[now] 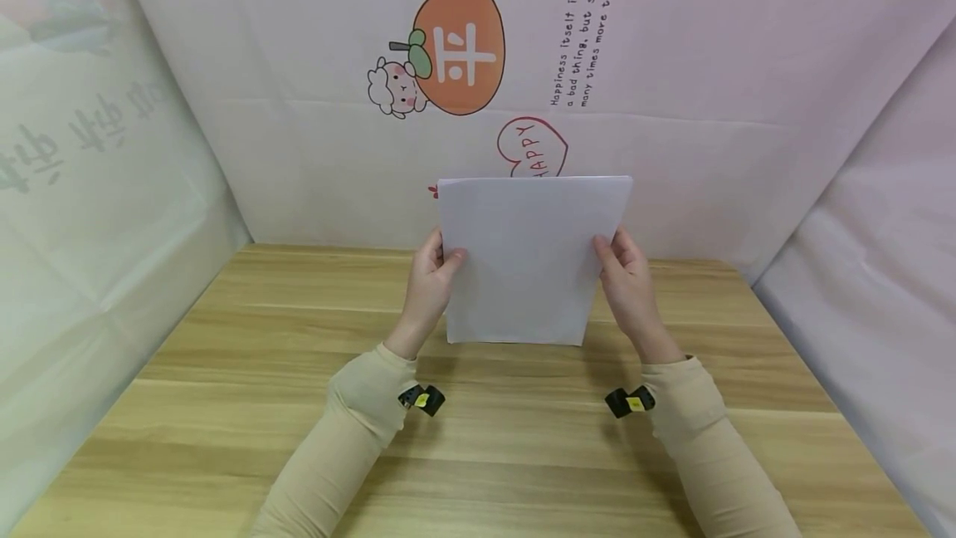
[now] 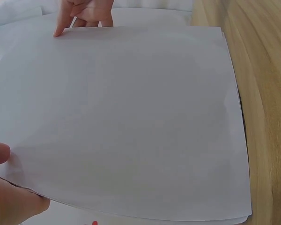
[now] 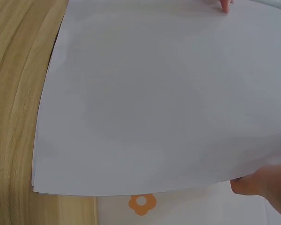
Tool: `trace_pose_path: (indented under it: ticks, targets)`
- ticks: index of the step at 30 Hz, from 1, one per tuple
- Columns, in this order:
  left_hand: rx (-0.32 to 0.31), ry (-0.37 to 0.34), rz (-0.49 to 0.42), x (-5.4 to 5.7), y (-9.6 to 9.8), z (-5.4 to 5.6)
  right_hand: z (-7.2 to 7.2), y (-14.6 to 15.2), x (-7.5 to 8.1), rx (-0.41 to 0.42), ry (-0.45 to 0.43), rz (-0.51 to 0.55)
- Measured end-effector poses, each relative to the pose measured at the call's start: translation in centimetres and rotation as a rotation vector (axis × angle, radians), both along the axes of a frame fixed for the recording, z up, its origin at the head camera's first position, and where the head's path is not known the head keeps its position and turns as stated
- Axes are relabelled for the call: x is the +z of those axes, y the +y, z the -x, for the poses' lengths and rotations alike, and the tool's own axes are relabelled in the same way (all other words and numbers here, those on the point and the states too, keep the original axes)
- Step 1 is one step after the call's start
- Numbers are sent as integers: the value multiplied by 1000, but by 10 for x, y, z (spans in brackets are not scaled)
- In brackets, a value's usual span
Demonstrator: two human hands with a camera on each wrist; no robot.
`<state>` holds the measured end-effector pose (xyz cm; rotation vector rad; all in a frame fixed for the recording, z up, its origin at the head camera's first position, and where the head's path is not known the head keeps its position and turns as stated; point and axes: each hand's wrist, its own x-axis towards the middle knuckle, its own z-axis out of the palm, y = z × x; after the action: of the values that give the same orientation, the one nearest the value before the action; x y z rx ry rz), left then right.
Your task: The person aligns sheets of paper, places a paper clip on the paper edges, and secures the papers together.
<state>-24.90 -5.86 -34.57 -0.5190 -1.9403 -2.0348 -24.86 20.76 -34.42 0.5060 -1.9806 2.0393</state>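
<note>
A stack of white paper stands upright between the two hands, its lower edge at the wooden table. Whether that edge touches the wood I cannot tell. My left hand grips the stack's left side, thumb on the near face and fingers behind. On the right side my right hand pinches it the same way. Several sheet edges show slightly uneven at a corner of the paper in the left wrist view. In the right wrist view the paper bows a little near the right hand.
Under the arms lies a wood-grain table. A white printed cloth with a cartoon fruit and lettering hangs behind it. More cloth closes off the left side, and another cloth the right. Each wrist wears a black strap device.
</note>
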Motion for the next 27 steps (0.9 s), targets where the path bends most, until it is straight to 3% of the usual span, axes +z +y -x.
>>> trace_pose_path:
  ticks: [16,27]
  targets:
    - [6,-30,10,-11,-1,3,0,3,-8,-18,-47,-28]
    - [-1,-86,72,-21,-5,5,-2,11,-19,4,-91,-144]
